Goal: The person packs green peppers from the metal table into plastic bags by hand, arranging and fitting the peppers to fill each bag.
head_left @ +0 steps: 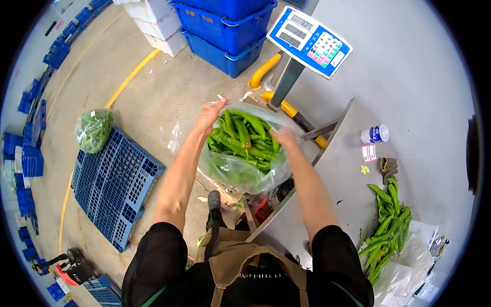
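A clear plastic bag [276,171] full of long green peppers [240,135] is in front of me, its mouth spread wide. My left hand [209,115] is closed on the bag's rim at the upper left. On the opposite side my right hand [284,137] grips the rim, partly blurred and overlapped by the plastic. Just beyond the bag rises the post of a digital scale, whose blue and white display [309,42] shows lit digits. More long green peppers [388,230] lie in a pile on the metal table to my right.
The metal table [327,204] holds a white and blue tub [375,134], a glove [388,167], labels and plastic bags [404,271]. Blue crates [225,30] and white boxes [158,25] are stacked ahead. Bagged greens [94,130] rest on a blue pallet [112,184] at left.
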{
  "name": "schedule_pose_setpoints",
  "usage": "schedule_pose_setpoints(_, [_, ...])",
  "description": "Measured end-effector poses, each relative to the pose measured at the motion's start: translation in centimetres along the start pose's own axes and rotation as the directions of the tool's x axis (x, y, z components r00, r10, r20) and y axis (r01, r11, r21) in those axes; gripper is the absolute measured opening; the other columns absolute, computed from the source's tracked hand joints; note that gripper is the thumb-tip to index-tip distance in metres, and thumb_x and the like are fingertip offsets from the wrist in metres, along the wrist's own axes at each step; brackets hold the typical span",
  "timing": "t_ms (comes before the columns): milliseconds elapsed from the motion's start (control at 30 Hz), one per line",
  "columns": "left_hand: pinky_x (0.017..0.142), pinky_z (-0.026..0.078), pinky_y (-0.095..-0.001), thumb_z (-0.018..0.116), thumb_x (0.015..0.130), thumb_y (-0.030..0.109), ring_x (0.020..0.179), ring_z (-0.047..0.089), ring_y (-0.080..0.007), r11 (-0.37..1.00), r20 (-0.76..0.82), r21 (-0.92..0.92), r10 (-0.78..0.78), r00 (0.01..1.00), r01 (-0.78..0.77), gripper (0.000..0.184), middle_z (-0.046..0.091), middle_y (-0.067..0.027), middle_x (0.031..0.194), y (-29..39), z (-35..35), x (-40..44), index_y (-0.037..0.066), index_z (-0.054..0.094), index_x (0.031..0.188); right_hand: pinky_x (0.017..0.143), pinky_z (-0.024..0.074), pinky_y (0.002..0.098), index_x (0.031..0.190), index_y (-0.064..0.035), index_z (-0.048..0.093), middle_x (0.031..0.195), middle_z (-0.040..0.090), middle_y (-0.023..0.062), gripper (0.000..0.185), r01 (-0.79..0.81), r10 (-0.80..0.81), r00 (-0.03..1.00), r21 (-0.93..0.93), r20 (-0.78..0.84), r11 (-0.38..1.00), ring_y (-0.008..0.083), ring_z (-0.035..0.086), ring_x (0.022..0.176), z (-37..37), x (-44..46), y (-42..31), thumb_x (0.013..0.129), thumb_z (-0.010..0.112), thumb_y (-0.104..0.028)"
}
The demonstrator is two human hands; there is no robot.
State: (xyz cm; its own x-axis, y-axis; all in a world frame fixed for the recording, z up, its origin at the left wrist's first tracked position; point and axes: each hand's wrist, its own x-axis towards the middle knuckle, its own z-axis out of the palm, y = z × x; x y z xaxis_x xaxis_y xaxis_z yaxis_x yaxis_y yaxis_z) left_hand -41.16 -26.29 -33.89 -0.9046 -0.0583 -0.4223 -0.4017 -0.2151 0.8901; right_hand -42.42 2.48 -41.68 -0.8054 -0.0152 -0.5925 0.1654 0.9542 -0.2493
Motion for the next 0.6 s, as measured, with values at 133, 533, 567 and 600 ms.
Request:
schedule_pose_setpoints(133, [0.098,0.033,-0.0446,0.055,0.088,0.048,0.114,0.047,-0.023,0.958,0.094,0.279,0.035,0.995,-0.06,0.05,0.059,-0.0093,0.112,0.6,0.5,-0.3,0.009,0.059,0.119,0.091,0.045,0.0404,0.12,-0.0077,0.055,0.117,0.058,0.0181,0.053,0.0,-0.006,0.98,-0.03,-0.198,1.0,0.0325,0.055,0.108,-4.4,-5.3,1.7,0.076,0.06,-0.038])
schedule_pose_setpoints(533, [0.068,0.05,-0.0349,0.065,0.085,0.035,0.078,0.059,-0.0175,0.929,0.194,0.321,-0.257,0.947,0.186,0.036,0.064,-0.008,0.093,-6.4,2.3,-1.8,0.005,0.063,0.105,0.092,0.0436,0.0435,0.122,-0.0015,0.05,0.114,0.057,0.0238,0.05,0.449,-0.429,0.873,0.039,-0.233,0.893,0.0381,0.054,0.107,-4.1,-15.5,6.6,0.077,0.064,-0.02])
schedule_pose_setpoints(567, [0.058,0.051,-0.0336,0.066,0.084,0.033,0.065,0.059,-0.0162,0.899,0.162,0.331,-0.355,0.921,0.288,0.034,0.064,-0.0089,0.086,-8.2,3.1,-1.6,0.003,0.065,0.099,0.092,0.0435,0.0435,0.122,-0.0007,0.05,0.114,0.056,0.0244,0.05,0.455,-0.435,0.879,0.069,-0.196,0.888,0.0383,0.054,0.107,-3.9,-16.1,5.9,0.078,0.064,-0.02])
schedule_pose_setpoints(600, [0.053,0.053,-0.036,0.068,0.083,0.034,0.059,0.059,-0.0185,0.836,0.05,0.34,-0.474,0.879,0.431,0.033,0.063,-0.0115,0.082,-9.5,4.5,-1.8,0.003,0.065,0.093,0.092,0.0435,0.0434,0.122,-0.0001,0.049,0.114,0.057,0.0244,0.05,0.475,-0.452,0.871,0.094,-0.191,0.875,0.0384,0.054,0.107,-3.6,-16.6,5.2,0.078,0.063,-0.02])
